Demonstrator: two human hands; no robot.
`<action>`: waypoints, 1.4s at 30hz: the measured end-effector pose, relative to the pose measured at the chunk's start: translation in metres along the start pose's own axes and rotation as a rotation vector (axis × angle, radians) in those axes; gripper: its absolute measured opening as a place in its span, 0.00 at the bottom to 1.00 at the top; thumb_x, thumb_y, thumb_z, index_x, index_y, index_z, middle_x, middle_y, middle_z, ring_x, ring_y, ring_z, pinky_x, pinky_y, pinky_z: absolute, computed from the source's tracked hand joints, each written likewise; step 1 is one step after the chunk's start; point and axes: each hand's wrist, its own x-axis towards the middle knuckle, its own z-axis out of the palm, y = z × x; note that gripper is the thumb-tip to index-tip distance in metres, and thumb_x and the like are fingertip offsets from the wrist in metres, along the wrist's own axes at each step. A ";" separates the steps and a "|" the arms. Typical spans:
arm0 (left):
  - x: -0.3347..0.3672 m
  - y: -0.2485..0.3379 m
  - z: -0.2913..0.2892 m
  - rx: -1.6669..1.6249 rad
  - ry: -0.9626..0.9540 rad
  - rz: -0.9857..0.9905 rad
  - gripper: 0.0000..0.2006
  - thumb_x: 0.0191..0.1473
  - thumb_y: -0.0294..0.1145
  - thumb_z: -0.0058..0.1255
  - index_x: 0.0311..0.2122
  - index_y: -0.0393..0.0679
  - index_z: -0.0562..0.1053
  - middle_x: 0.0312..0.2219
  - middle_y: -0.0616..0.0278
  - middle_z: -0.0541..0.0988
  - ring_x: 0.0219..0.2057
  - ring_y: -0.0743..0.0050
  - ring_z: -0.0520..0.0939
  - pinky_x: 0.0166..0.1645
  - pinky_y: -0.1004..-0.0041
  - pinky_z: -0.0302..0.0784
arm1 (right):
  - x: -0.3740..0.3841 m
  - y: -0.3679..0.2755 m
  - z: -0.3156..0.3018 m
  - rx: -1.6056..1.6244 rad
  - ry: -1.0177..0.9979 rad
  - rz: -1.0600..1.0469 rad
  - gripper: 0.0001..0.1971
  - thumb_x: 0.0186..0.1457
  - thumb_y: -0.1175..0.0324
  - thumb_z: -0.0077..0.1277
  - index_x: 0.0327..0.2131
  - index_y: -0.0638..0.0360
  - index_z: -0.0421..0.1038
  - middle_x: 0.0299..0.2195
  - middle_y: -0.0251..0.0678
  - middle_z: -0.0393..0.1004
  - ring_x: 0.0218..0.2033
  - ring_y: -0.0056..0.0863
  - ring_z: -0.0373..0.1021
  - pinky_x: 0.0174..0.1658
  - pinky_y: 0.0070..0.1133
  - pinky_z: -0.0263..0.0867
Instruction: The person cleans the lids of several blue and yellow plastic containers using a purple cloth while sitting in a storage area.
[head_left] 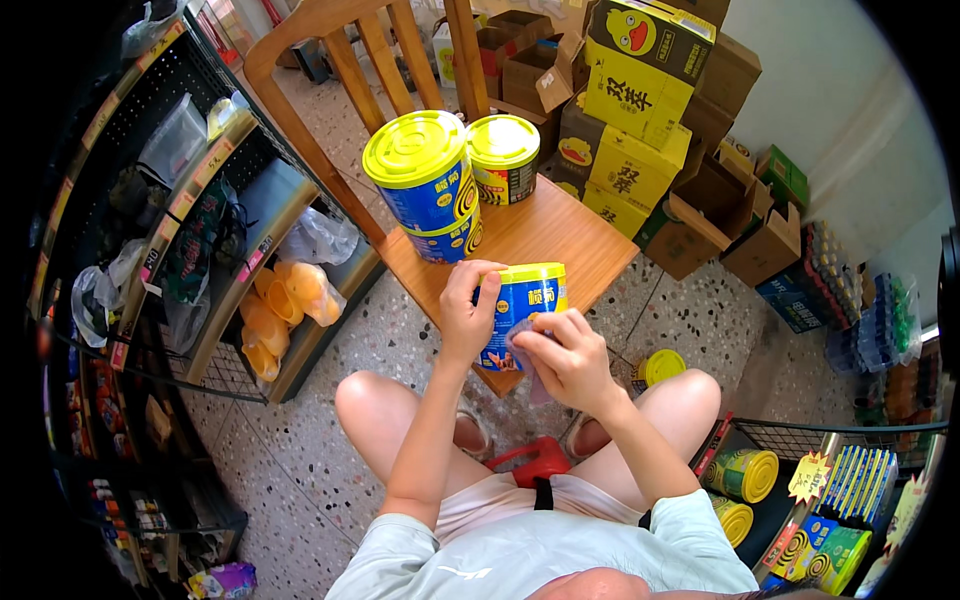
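The tin (pixel 525 312) in hand is blue with a yellow lid, like the stacked tins (pixel 428 185); the chair seat (pixel 560 235) is orange-brown wood, the floor (pixel 690 320) speckled grey.

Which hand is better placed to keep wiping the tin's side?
Right. The right hand presses a small cloth against the blue tin; the left hand is wrapped around it, likely steadying.
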 end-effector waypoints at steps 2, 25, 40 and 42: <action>-0.001 -0.002 -0.001 0.041 -0.008 0.025 0.14 0.64 0.39 0.46 0.36 0.40 0.76 0.34 0.56 0.81 0.40 0.57 0.80 0.61 0.54 0.61 | -0.011 -0.006 0.001 0.000 -0.016 -0.003 0.12 0.43 0.72 0.60 0.35 0.50 0.77 0.35 0.29 0.71 0.32 0.31 0.69 0.30 0.25 0.69; 0.002 0.010 0.001 0.162 0.007 0.114 0.11 0.60 0.37 0.52 0.34 0.39 0.77 0.32 0.56 0.79 0.39 0.56 0.79 0.52 0.60 0.69 | -0.060 0.007 0.014 0.058 0.122 0.041 0.17 0.40 0.77 0.60 0.38 0.51 0.77 0.37 0.32 0.74 0.35 0.34 0.71 0.35 0.27 0.71; -0.001 0.000 -0.001 -0.005 -0.013 0.092 0.10 0.61 0.32 0.52 0.33 0.36 0.76 0.32 0.56 0.78 0.37 0.63 0.80 0.44 0.70 0.73 | -0.035 -0.004 0.006 0.023 0.009 -0.082 0.14 0.42 0.73 0.61 0.37 0.52 0.77 0.35 0.31 0.73 0.33 0.32 0.71 0.32 0.26 0.71; 0.000 0.000 -0.002 -0.009 -0.026 0.100 0.10 0.60 0.32 0.52 0.33 0.35 0.76 0.32 0.56 0.78 0.37 0.63 0.80 0.44 0.70 0.73 | -0.025 0.001 0.004 0.036 0.022 -0.067 0.14 0.43 0.72 0.61 0.37 0.52 0.77 0.35 0.31 0.73 0.33 0.33 0.71 0.32 0.26 0.70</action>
